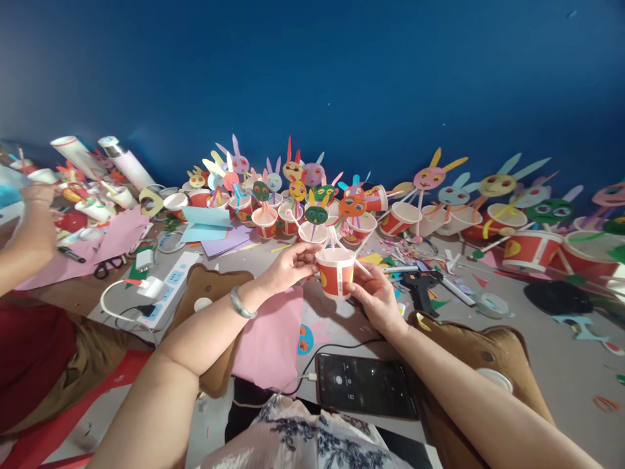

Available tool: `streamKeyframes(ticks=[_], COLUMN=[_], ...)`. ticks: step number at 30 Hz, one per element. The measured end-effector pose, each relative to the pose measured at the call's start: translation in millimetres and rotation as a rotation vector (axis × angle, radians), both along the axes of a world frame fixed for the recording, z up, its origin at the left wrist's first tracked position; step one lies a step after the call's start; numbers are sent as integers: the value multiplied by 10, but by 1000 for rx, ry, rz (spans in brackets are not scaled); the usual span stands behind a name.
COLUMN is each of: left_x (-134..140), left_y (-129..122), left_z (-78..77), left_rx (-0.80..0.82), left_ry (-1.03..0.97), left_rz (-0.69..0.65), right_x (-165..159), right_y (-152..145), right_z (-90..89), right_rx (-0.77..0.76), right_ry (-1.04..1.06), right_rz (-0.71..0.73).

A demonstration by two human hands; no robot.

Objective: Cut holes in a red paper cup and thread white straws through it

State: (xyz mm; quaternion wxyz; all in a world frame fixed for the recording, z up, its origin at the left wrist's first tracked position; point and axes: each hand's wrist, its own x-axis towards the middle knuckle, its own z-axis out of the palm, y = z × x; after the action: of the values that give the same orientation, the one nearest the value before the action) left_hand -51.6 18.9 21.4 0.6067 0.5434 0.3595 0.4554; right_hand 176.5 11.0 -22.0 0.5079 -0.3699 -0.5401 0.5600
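Observation:
Between my hands, above the table, is a red and white paper cup (333,281), upright, with white paper strips or sticks rising from it. My right hand (378,296) grips its right side, thumb near the front. The fingers of my left hand (291,266) are closed at the cup's upper left rim. Just behind it stands another paper cup (305,231) with a green paper face (316,215). A pink paper sheet (273,332) and a blue paper face (305,339) lie below my hands.
Several cups with paper rabbit faces line the blue wall. A glue gun (422,286) lies right, a power strip (173,286) left. A phone (366,384) is plugged in near me. Brown cushions (488,352) lie under my forearms. Another person's arm (36,228) is at far left.

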Motion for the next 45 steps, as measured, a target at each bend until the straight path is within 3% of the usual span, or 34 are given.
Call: streamKeyframes(ticks=[10,16,19,27,35,41,45], left_x=[-31,7,34,-2,44,-30,-6], left_y=[20,11,7,31,-37,-45,-68], left_z=[-79,-107,-129,-162,-120,2,12], left_rx=[64,139,135,165,156,371,461], left_ry=[132,184,176,122,169,328,317], left_rz=[-58,-72,-70,55,-45,97,65], right_x=[39,88,108,111,91,67,32], right_y=[24,123,158,36,36,-33,-71], right_z=[77,47,54,99,43,106,62], right_rx=[15,-171,-175,-18,106,180,323], right_ry=[-201,6,52,-141,-277,-409,-561], right_rz=[-242,-272,-275,-132,19,74,124])
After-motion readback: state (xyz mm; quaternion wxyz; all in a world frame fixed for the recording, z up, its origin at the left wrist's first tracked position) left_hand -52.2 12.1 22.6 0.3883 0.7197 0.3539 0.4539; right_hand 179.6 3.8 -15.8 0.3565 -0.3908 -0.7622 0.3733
